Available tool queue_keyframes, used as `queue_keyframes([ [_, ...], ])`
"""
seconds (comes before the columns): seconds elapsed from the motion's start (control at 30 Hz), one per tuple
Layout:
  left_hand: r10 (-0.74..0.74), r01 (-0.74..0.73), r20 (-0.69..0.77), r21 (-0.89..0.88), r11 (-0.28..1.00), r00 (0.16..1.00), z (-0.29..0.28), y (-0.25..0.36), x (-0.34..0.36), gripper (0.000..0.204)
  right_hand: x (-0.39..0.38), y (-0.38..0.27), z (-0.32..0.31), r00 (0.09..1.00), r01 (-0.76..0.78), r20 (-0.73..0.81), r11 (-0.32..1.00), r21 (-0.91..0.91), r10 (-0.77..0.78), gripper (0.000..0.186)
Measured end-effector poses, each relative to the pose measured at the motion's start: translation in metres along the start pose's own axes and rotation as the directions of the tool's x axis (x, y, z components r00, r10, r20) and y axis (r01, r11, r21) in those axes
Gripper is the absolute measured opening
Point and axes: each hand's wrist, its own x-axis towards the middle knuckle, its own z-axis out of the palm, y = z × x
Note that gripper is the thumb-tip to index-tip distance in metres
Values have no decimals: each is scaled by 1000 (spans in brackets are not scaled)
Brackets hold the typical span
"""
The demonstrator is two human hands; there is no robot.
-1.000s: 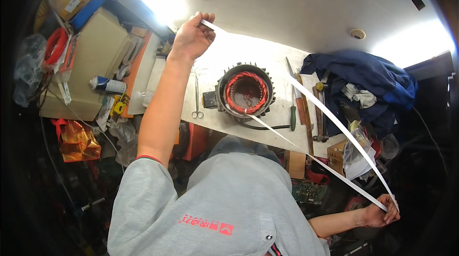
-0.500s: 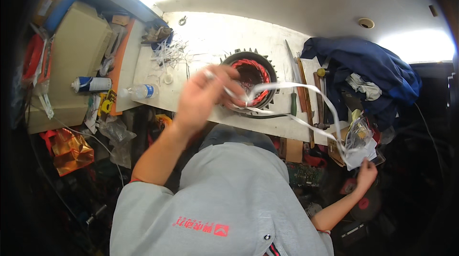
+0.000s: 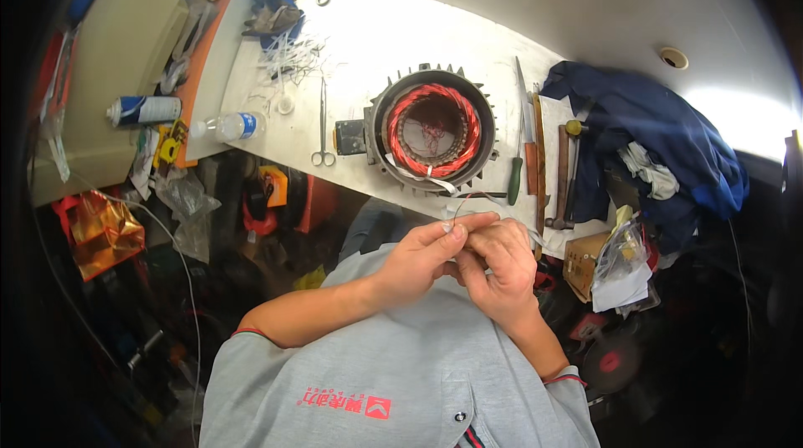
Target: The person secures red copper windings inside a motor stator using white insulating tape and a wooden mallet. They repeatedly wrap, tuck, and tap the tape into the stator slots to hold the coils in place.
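My hands meet in front of my grey shirt, below a finned motor housing (image 3: pixel 381 109) with red windings (image 3: pixel 462 151) inside. My left hand (image 3: pixel 422 260) pinches something small and white, apparently the white tape's end, beside a thin wire (image 3: pixel 465 199) rising from the fingers. My right hand (image 3: pixel 502 268) is closed against it, with white tape (image 3: pixel 545 240) showing at its side; the inside of its grip is hidden. The tape (image 3: pixel 443 184) also runs from the windings over the housing's near rim. Scissors (image 3: pixel 323 155) lie left of the motor.
The bench (image 3: pixel 276 143) holds white scraps (image 3: pixel 293 63), a bottle (image 3: pixel 234 128), a screwdriver (image 3: pixel 514 180), a long blade (image 3: pixel 524 105) and a hammer (image 3: pixel 560 184). Dark blue cloth (image 3: pixel 686 155) and bagged papers (image 3: pixel 619 281) are at right. A spray can (image 3: pixel 144 111) sits at left.
My left hand has come down from the upper left and my right up from the lower right; they have met at the middle. The outstretched tape is now gathered around them.
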Motion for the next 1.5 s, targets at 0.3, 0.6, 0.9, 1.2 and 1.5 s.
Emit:
queue_keyframes([
  [0.3, 191, -88, -371, 277, 957, 909, -6, 2, -11, 26, 13, 34, -27, 928, 99, 354, 993, 63, -115, 22],
  [0.6, 15, 16, -434, 67, 998, 901, -20, 4, 10, 11, 12, 48, -29, 897, -433, 322, 747, 504, 303, 28],
  [0.9, 111, -19, -397, 229, 973, 911, -28, 15, 10, 17, 53, 49, -44, 888, -321, 420, 908, 268, 190, 20],
  [1.2, 702, 10, 235, 945, -326, 672, -44, 17, 34, 34, 101, 66, -62, 410, -909, 542, 281, 307, 734, 14],
  [1.5, 769, -179, 249, 968, -177, 588, -60, 22, 22, 33, 128, 77, -39, 238, -970, 590, 223, 100, 772, 16],
])
